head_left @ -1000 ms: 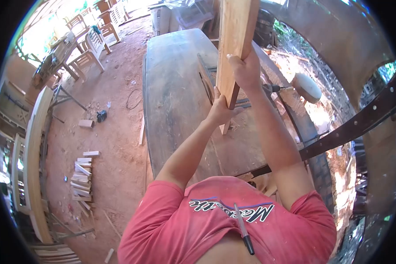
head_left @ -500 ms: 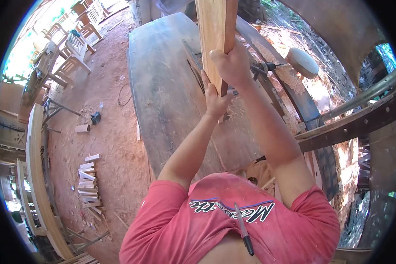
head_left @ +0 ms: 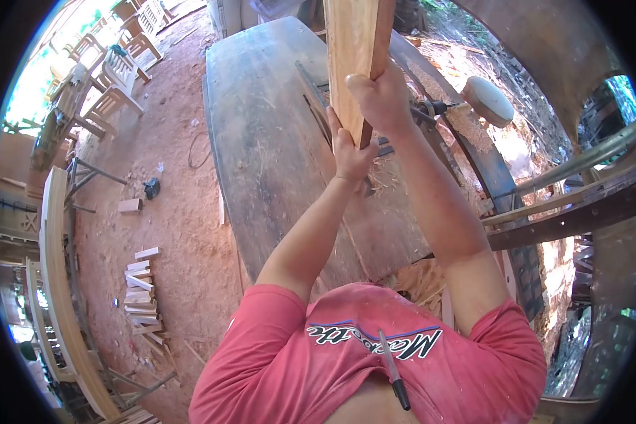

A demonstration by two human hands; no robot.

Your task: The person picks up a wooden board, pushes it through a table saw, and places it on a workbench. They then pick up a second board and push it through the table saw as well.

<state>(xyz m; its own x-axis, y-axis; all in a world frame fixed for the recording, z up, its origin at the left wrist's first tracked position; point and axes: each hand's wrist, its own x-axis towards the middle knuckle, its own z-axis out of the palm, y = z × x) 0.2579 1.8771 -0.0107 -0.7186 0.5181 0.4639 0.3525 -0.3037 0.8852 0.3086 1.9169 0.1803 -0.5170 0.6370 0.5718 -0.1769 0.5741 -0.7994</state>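
Note:
A long wooden beam (head_left: 348, 53) rises from the middle of the view to the top edge, over a worn, dusty table (head_left: 261, 106). My left hand (head_left: 351, 152) grips its near end from the left and below. Higher on the right side, my right hand (head_left: 383, 99) is wrapped round the beam, its thumb on the pale face. The tabletop beneath has a slot with dark metal parts and wood shavings just right of my left hand. The far end of the beam is out of view.
Small wood blocks (head_left: 141, 297) lie on the dirt floor at left, near long planks (head_left: 60, 283). Wooden chairs (head_left: 116, 99) stand at the upper left. Right of the table are a pale rounded object (head_left: 489, 101), a dark shaft and a curved metal rail (head_left: 565, 218).
The beam and both hands have shifted slightly to the right in the view. Both hands keep their hold.

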